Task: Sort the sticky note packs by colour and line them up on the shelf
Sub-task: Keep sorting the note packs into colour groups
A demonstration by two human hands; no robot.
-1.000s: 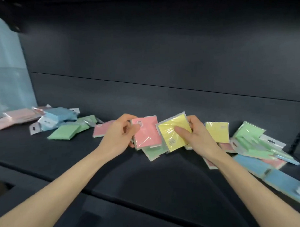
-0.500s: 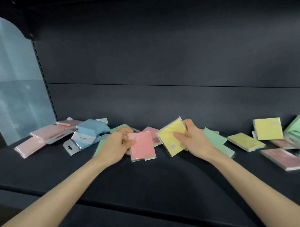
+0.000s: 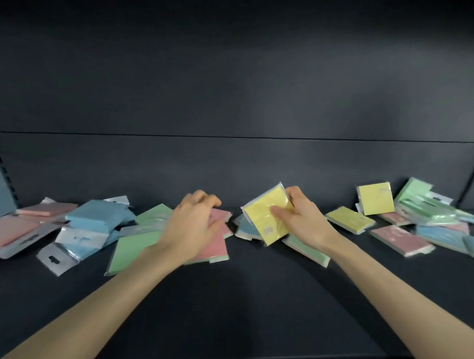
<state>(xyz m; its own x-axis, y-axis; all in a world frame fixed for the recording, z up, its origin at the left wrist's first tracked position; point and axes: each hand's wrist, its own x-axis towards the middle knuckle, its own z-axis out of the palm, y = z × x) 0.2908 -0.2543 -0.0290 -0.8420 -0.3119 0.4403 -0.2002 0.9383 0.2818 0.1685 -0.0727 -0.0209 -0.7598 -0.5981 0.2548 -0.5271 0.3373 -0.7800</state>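
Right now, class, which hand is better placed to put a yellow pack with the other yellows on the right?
Probably the right hand: it grips a yellow pack and is nearer the leaning yellow pack. The left hand holds a pink pack, farther away.

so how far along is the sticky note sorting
Barely started: no colour row is lined up, and packs lie mixed across the shelf. In hand: the right hand holds a yellow pack; the left hand is on a pink pack, grip unclear. Left: grouping all four colours and lining them up.
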